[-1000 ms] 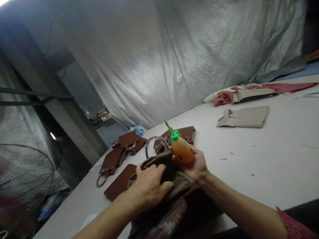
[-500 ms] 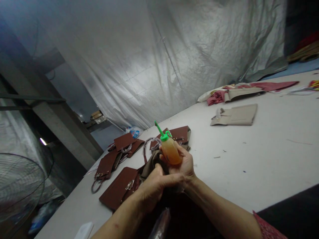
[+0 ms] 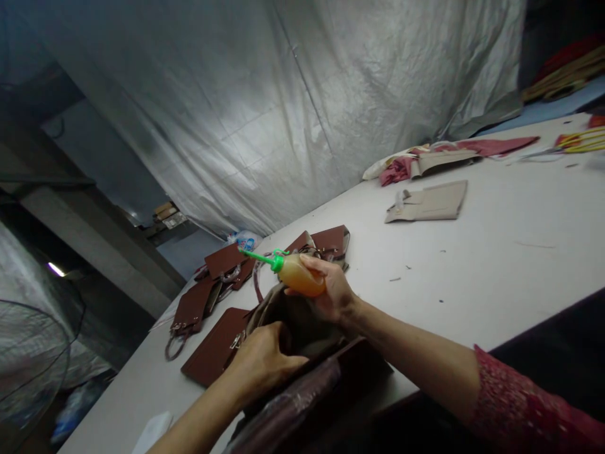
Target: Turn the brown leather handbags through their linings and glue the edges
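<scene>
My right hand is wrapped round a squeeze bottle of amber liquid, tilted so that its green spout points left. Below it, my left hand grips the edge of a dark bag whose brownish cloth lining faces up. A plastic-wrapped handle lies along the bag's near side. Just left of the bag, a reddish-brown bag with metal fittings rests on the table. The tips of my left fingers are hidden in the lining.
More brown bags with wrapped handles lie on the white table. Toward the back are a beige folded piece, pink cloth and yellow-handled scissors. A wire fan stands at the left, and a silvery sheet hangs behind.
The bottle has tipped from nearly upright toward the left. My hands have moved apart, and the bag's lined opening has come into view between them. The camera view has shifted slightly.
</scene>
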Demonstrator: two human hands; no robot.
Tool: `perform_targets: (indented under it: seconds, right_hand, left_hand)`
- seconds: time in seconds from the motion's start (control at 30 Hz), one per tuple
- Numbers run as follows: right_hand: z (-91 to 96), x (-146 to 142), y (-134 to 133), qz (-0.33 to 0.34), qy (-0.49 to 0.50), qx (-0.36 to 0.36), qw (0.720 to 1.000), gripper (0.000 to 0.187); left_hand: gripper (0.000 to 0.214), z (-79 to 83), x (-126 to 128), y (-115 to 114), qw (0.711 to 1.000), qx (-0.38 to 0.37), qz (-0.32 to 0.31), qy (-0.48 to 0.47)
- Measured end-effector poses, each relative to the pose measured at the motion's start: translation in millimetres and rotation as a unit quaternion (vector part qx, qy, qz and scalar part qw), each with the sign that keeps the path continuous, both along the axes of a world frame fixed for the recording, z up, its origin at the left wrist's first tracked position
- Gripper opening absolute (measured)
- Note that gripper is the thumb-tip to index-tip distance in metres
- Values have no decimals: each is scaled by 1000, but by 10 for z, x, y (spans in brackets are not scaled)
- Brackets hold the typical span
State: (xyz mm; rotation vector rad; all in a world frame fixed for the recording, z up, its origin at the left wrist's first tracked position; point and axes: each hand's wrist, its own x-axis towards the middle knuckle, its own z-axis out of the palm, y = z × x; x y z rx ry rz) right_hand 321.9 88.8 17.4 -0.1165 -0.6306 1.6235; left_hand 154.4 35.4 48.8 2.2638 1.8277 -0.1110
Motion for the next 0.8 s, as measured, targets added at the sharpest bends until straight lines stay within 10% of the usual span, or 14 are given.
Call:
perform_targets:
  seconds: [0.2, 0.3, 0.63, 0.8]
  right_hand:
    - [4, -208, -22, -10, 115, -72, 991, 24]
    - [-29, -275, 9, 15, 100, -85, 991, 27]
    - [265, -267, 39, 131, -90, 78, 984, 21]
    - [171, -381, 39, 82, -71, 80, 991, 24]
  left_hand:
    - [12, 127, 260, -225, 927, 133, -320, 143]
    - [14, 186, 363, -317, 888, 86, -431, 136]
    - [101, -230, 382, -144, 926, 28, -376, 35]
    - [99, -444, 537, 8, 922, -95, -372, -51]
